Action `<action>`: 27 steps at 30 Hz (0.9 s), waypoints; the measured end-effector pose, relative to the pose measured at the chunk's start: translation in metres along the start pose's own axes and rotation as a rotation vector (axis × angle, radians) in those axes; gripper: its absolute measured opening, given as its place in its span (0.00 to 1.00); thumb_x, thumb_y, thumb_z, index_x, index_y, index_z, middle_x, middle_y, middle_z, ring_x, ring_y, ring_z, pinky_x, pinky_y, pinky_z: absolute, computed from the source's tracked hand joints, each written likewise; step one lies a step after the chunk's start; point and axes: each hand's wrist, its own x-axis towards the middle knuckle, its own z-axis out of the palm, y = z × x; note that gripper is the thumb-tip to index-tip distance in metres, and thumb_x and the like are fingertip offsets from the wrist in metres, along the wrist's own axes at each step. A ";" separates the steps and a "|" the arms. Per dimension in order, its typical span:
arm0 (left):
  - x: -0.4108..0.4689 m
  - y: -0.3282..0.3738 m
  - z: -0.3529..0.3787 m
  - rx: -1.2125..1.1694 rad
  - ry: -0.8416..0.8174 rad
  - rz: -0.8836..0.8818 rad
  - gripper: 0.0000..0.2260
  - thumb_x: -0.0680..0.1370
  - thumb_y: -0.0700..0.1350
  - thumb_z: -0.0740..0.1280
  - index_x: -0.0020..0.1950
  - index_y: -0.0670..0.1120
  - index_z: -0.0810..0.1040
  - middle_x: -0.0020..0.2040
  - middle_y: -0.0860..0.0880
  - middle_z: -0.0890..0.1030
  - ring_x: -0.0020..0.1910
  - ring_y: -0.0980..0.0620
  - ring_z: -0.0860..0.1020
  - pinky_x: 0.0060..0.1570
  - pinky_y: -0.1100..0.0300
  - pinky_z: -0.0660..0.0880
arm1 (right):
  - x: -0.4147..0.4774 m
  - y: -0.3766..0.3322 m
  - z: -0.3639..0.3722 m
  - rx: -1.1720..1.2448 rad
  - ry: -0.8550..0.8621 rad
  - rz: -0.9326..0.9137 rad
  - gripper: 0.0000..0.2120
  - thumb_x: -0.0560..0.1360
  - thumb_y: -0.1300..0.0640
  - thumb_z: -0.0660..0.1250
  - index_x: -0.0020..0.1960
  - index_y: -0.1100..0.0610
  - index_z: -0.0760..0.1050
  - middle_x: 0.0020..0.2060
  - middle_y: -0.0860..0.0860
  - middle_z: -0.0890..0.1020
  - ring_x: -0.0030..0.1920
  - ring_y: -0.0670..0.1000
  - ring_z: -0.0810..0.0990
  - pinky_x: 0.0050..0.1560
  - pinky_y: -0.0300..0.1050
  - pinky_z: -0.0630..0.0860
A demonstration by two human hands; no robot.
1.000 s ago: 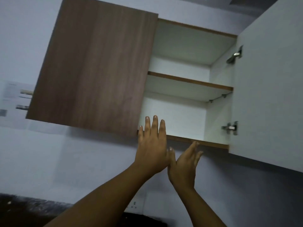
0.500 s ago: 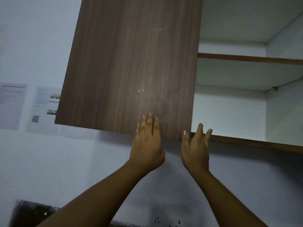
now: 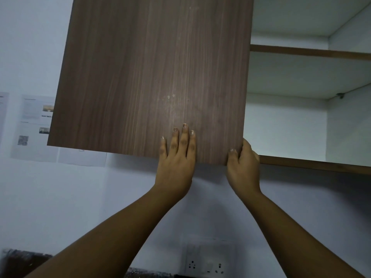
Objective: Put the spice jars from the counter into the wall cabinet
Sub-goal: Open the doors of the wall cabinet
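Observation:
The wall cabinet fills the upper view, with its brown wood-grain left door closed or nearly closed. The right half stands open and shows white, bare shelves with a brown front edge. My left hand lies flat, fingers straight, against the lower right part of the left door. My right hand grips the door's lower right corner, thumb on the front and fingers curled behind the edge. No spice jars are in view.
Printed paper sheets are stuck to the white wall left of the cabinet. A wall socket panel sits low between my forearms. A dark strip of counter shows at the bottom left.
The view has shifted left and closer to the left door. My left hand slid up onto the door face, and my right hand moved from open air to gripping the door's corner.

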 end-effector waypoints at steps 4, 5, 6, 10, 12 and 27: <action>0.002 0.007 -0.007 0.009 0.013 0.011 0.40 0.75 0.37 0.63 0.71 0.40 0.32 0.72 0.40 0.32 0.71 0.40 0.32 0.70 0.41 0.38 | 0.000 -0.009 -0.014 0.025 -0.014 0.050 0.17 0.79 0.61 0.55 0.66 0.60 0.69 0.53 0.54 0.78 0.56 0.56 0.76 0.53 0.47 0.75; 0.003 0.011 -0.011 0.001 0.017 0.009 0.40 0.75 0.37 0.63 0.72 0.40 0.33 0.74 0.40 0.34 0.72 0.39 0.34 0.70 0.41 0.39 | -0.002 -0.012 -0.019 0.049 -0.015 0.044 0.14 0.79 0.61 0.55 0.63 0.60 0.72 0.49 0.51 0.78 0.52 0.54 0.77 0.48 0.44 0.74; 0.002 0.015 -0.015 -0.010 0.019 0.005 0.40 0.74 0.37 0.63 0.72 0.40 0.34 0.75 0.39 0.37 0.74 0.38 0.37 0.70 0.41 0.40 | -0.004 -0.016 -0.023 0.071 -0.019 0.038 0.14 0.79 0.62 0.56 0.61 0.58 0.74 0.47 0.49 0.78 0.48 0.52 0.77 0.44 0.41 0.73; -0.003 0.029 -0.038 -0.036 0.003 -0.033 0.41 0.75 0.39 0.64 0.71 0.41 0.32 0.75 0.39 0.38 0.72 0.40 0.35 0.70 0.43 0.39 | -0.015 -0.035 -0.045 0.133 -0.043 0.049 0.13 0.78 0.59 0.57 0.61 0.56 0.74 0.41 0.44 0.78 0.42 0.46 0.76 0.42 0.42 0.76; -0.006 0.034 -0.050 -0.036 -0.008 -0.070 0.42 0.76 0.41 0.64 0.70 0.41 0.30 0.74 0.39 0.36 0.73 0.39 0.36 0.70 0.44 0.39 | -0.018 -0.045 -0.056 0.144 -0.056 0.043 0.11 0.78 0.57 0.59 0.58 0.56 0.75 0.36 0.40 0.76 0.39 0.45 0.76 0.44 0.47 0.78; -0.061 0.056 -0.212 -0.024 -0.031 -0.152 0.38 0.79 0.46 0.61 0.73 0.43 0.33 0.77 0.41 0.39 0.76 0.41 0.50 0.71 0.49 0.61 | -0.088 -0.171 -0.133 0.206 -0.354 -0.087 0.08 0.74 0.53 0.67 0.50 0.53 0.71 0.32 0.44 0.76 0.34 0.43 0.76 0.34 0.38 0.73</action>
